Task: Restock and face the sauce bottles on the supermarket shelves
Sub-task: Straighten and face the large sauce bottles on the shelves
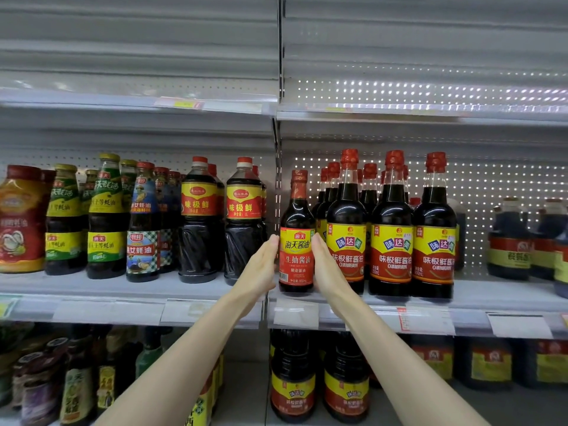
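Soy sauce bottle [296, 241] upright at the front edge of the middle shelf [123, 289]; we read 海天酱油 / 生抽酱油. Left hand [261, 267] and right hand [327, 269] lie flat with straight fingers against its sides, thumbs hidden. Neighbouring bottles [390, 241]: 味极鲜酱油. Price tags [295, 313] too blurred to read

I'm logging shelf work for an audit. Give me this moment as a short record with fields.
shelf: middle shelf, right bay
item: soy bottle, upright, label out, at the bay's left end
left hand: fingers straight against the bottle's left side
right hand: fingers straight against its right side
neighbours: yellow-label bottles in a front row to its right
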`<state>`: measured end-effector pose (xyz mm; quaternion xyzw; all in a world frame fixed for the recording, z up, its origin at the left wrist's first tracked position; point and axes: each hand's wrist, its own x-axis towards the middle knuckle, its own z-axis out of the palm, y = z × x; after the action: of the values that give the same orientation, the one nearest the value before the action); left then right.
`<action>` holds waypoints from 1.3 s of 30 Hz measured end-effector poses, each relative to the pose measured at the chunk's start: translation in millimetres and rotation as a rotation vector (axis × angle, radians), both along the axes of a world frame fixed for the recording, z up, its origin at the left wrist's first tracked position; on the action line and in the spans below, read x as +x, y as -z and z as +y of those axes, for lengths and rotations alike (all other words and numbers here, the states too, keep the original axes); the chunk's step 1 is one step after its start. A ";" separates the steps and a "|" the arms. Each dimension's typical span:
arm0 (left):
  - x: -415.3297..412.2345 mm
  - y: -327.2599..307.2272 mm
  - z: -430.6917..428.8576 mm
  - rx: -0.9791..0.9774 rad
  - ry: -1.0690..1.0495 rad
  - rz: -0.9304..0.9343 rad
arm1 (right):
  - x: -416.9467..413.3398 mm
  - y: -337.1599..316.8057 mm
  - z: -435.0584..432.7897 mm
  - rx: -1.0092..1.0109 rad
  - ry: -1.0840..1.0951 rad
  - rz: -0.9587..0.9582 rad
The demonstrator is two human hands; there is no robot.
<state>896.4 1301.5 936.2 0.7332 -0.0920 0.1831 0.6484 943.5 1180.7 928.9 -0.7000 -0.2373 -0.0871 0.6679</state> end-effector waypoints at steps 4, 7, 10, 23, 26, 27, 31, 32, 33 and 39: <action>0.4 0.0 -1.9 -0.070 0.049 0.039 | -1.5 5.1 -0.3 -0.013 -0.015 -0.020; 0.5 0.4 -6.1 -0.059 0.059 0.038 | -0.3 4.9 -3.0 -0.010 -0.013 -0.013; 1.4 1.0 -6.6 -0.042 0.047 0.017 | -0.8 3.7 -6.3 -0.007 -0.014 0.003; 0.6 2.3 -8.8 0.019 0.006 -0.015 | -0.5 2.5 -10.8 0.048 -0.044 0.032; -1.9 1.1 -10.3 0.037 0.004 -0.022 | 1.7 2.9 -11.2 0.050 -0.049 0.031; -3.0 0.8 -10.8 0.047 0.005 -0.024 | 2.5 3.6 -10.9 0.051 -0.048 0.032; -4.2 0.8 -12.9 0.067 0.015 -0.027 | 3.1 6.1 -11.6 0.051 -0.039 0.038; -4.3 0.8 -13.7 0.064 0.018 -0.026 | 2.4 5.8 -13.1 0.059 -0.043 0.039; -4.1 0.7 -14.4 0.063 0.019 -0.026 | 2.0 5.3 -14.5 0.066 -0.047 0.040; -3.5 1.8 -15.9 0.070 0.015 -0.042 | 6.5 6.9 -15.4 0.053 -0.055 0.042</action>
<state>892.9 1285.6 934.5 0.7508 -0.1176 0.1903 0.6215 950.0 1165.3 922.1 -0.6770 -0.2400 -0.0604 0.6931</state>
